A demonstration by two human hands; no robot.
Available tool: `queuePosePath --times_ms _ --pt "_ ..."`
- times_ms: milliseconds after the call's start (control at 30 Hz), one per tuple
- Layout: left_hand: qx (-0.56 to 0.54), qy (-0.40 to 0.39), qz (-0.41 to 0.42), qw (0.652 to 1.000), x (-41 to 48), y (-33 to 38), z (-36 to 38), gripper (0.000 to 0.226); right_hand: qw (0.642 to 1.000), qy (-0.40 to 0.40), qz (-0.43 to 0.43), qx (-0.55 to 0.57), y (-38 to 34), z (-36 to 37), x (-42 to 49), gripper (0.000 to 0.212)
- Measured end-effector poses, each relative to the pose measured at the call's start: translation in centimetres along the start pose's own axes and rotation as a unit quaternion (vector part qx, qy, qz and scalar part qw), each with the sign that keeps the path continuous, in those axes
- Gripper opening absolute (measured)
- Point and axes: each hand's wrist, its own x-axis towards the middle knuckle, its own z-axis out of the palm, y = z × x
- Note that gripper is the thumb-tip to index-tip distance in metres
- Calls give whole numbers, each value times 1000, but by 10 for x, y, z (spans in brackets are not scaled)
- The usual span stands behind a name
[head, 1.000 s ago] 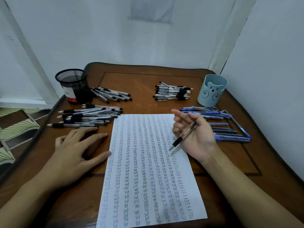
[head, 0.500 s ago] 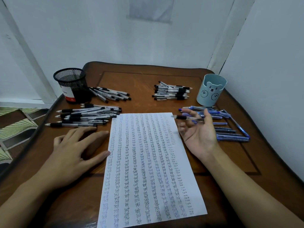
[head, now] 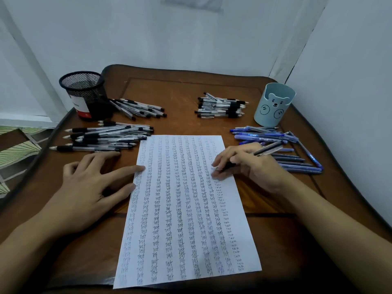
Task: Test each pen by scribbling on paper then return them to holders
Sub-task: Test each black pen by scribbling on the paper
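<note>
Left hand point(head: 89, 187) lies flat on the counter point(head: 169, 98), fingers spread, fingertips pinning the paper's point(head: 182, 219) left edge, while across the sheet the right hand point(head: 250, 164) pinches a dark pen point(head: 266, 150), tip down near the right margin.

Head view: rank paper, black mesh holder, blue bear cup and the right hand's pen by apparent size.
1. The paper, by far.
2. The black mesh holder and blue bear cup: near alike, unranked.
3. The pen in the right hand, partly hidden.
</note>
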Motion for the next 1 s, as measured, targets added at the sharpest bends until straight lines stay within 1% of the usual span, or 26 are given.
queuePosePath --times_ms 67,133,267,400,467,533,667,833,1000 --pt "0 4 1 1000 -1 1 0 51 996 -12 -13 -83 3 -2 3 16" --pt "-1 3 2 1000 -1 2 0 52 991 -5 -19 -131 8 -2 5 7" --pt "-6 2 0 1000 0 2 -1 54 981 24 -47 -187 14 -4 7 10" --pt "-6 14 7 1000 0 2 0 51 989 0 -52 -135 15 -10 3 21" --pt "-7 15 7 1000 0 1 0 51 985 -18 -66 -159 13 -10 3 21" --pt "-10 19 9 1000 0 0 0 50 984 -28 -61 -166 11 -10 5 22" --pt "-13 31 12 999 0 0 3 48 981 -1 -54 -184 16 -10 9 26" --pt "-6 33 14 999 1 -1 4 48 984 1 -38 -177 17 -11 9 24" --pt "-12 37 14 999 0 0 4 46 986 4 -27 -166 16 -10 8 34"
